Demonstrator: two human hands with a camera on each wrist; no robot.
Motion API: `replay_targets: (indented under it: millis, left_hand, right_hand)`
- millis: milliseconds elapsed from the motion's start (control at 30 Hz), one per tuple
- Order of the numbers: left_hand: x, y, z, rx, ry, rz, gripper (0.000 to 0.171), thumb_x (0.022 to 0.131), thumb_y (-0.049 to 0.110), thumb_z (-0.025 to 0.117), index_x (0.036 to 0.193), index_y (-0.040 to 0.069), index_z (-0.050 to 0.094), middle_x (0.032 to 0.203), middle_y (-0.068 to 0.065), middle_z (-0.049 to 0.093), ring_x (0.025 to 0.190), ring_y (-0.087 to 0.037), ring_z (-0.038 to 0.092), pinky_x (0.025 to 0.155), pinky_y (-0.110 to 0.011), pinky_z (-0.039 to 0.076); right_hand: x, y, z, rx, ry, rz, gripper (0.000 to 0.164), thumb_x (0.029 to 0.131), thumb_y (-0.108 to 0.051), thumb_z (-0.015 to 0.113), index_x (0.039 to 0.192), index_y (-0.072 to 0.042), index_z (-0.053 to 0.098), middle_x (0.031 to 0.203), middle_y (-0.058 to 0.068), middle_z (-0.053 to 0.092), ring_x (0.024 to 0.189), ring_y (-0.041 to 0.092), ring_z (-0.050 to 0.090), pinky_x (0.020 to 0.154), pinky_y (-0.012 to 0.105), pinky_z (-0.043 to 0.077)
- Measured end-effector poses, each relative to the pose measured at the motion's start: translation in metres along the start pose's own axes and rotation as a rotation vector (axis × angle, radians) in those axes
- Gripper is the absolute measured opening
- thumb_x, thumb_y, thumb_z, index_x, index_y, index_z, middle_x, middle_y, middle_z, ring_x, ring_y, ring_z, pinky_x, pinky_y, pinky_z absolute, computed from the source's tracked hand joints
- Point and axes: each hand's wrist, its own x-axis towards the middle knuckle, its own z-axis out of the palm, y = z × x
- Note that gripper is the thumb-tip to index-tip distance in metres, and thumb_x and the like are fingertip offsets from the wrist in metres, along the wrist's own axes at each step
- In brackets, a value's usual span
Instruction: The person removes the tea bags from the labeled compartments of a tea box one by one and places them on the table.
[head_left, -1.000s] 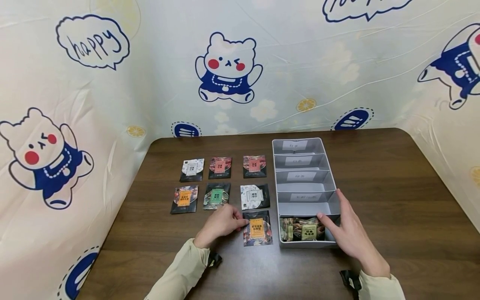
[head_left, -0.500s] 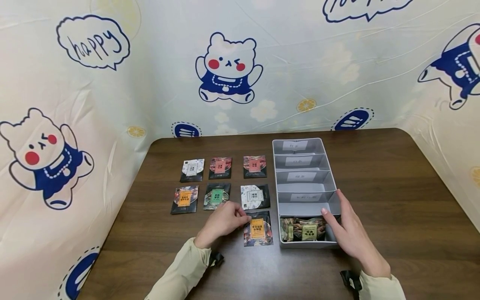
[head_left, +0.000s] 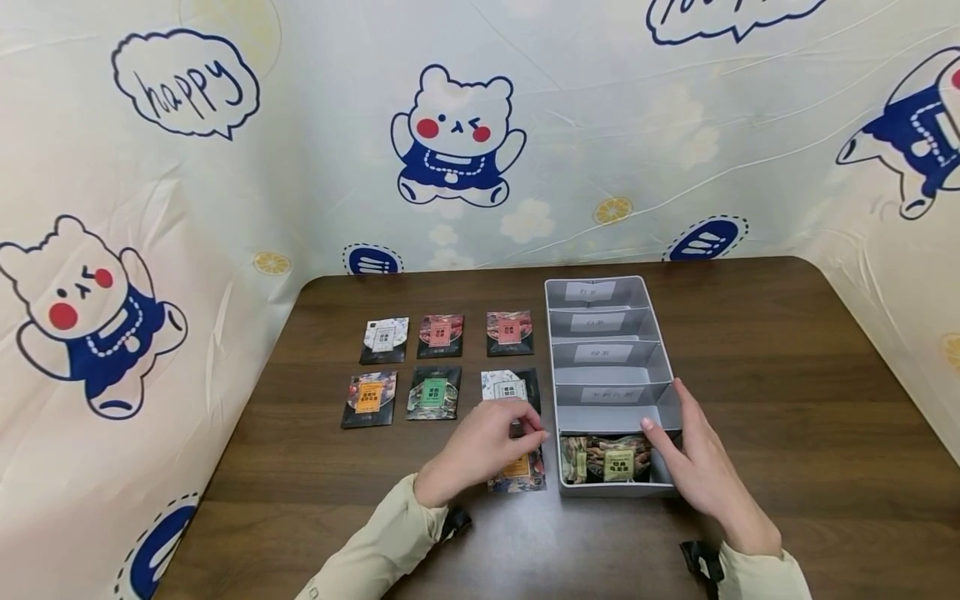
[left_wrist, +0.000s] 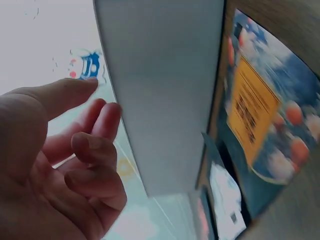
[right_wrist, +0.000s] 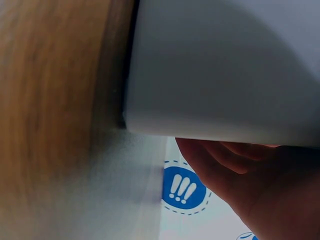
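Observation:
My left hand hovers over an orange-labelled tea sachet and partly covers it. Fingers loosely bent and thumb apart, it holds nothing in the left wrist view. Just right of it stands a long grey divided box. With my right hand I hold the box's right wall near the front, thumb over the rim and fingers along the outside. Green-labelled tea sachets lie in the front compartment. A white-and-black sachet lies just behind my left hand, partly hidden by it.
Left of the box, several sachets lie flat on the wooden table: two red-labelled ones, including a red sachet, a white sachet, a green sachet and another orange sachet. Paper labels mark the box's other compartments. A printed curtain surrounds the table.
My left hand has moved right from the orange sachet's left edge to above it, near the box. The right thumb has shifted slightly; the right hand stays at the box.

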Motion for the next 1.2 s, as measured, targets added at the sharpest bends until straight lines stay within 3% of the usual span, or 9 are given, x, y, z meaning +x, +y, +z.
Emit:
replay_targets:
  millis: [100,200,400,600,867,1200]
  left_hand:
    - [0.004,0.01,0.003,0.064,0.0,0.066,0.014,0.09,0.03,0.067,0.095,0.017,0.068,0.09,0.008,0.066,0.078,-0.007,0.061,0.07,-0.018,0.047]
    - [0.007,0.02,0.006,0.121,0.001,0.089,0.02,0.091,0.032,0.066,0.103,0.016,0.068,0.098,0.006,0.064,0.085,-0.012,0.064,0.073,-0.019,0.049]
    - [0.015,0.033,0.011,0.182,-0.025,0.1,0.025,0.092,0.034,0.065,0.11,0.016,0.067,0.103,0.004,0.059,0.071,-0.002,0.052,0.06,-0.014,0.041]
    - [0.02,0.04,0.015,0.254,-0.077,0.133,0.021,0.09,0.034,0.068,0.105,0.019,0.068,0.097,0.006,0.057,0.062,0.001,0.044,0.052,-0.013,0.035]
    - [0.028,0.045,0.019,0.314,-0.105,0.078,0.018,0.086,0.026,0.071,0.102,0.019,0.069,0.091,0.006,0.06,0.061,-0.001,0.047,0.049,-0.016,0.035]
    - [0.036,0.046,0.023,0.414,-0.074,0.113,0.009,0.086,0.023,0.072,0.093,0.019,0.069,0.086,0.005,0.061,0.059,-0.006,0.053,0.046,-0.02,0.036]
  right_hand:
    - [0.0,0.0,0.0,0.0,0.001,-0.001,0.08,0.099,-0.04,0.051,0.155,-0.004,0.007,0.158,0.027,0.015,0.141,0.049,0.021,0.105,0.066,0.024]
    - [0.0,0.0,0.0,0.0,0.002,-0.002,0.08,0.099,-0.04,0.051,0.155,-0.004,0.006,0.158,0.027,0.015,0.141,0.049,0.021,0.105,0.066,0.024]
    - [-0.001,0.0,0.001,-0.001,0.002,-0.001,0.081,0.099,-0.041,0.051,0.155,-0.007,0.004,0.158,0.026,0.015,0.142,0.049,0.02,0.105,0.066,0.024]
    - [-0.001,0.0,0.001,0.001,0.007,-0.003,0.082,0.098,-0.04,0.052,0.155,-0.005,0.004,0.158,0.026,0.015,0.141,0.049,0.021,0.105,0.066,0.024]
    - [-0.001,-0.001,0.0,-0.002,0.004,0.003,0.082,0.098,-0.04,0.052,0.155,-0.005,0.005,0.158,0.027,0.015,0.141,0.049,0.021,0.105,0.066,0.024]
    - [0.0,0.001,0.001,-0.003,0.01,-0.003,0.083,0.098,-0.04,0.053,0.155,-0.004,0.005,0.157,0.028,0.016,0.141,0.05,0.021,0.105,0.066,0.024]
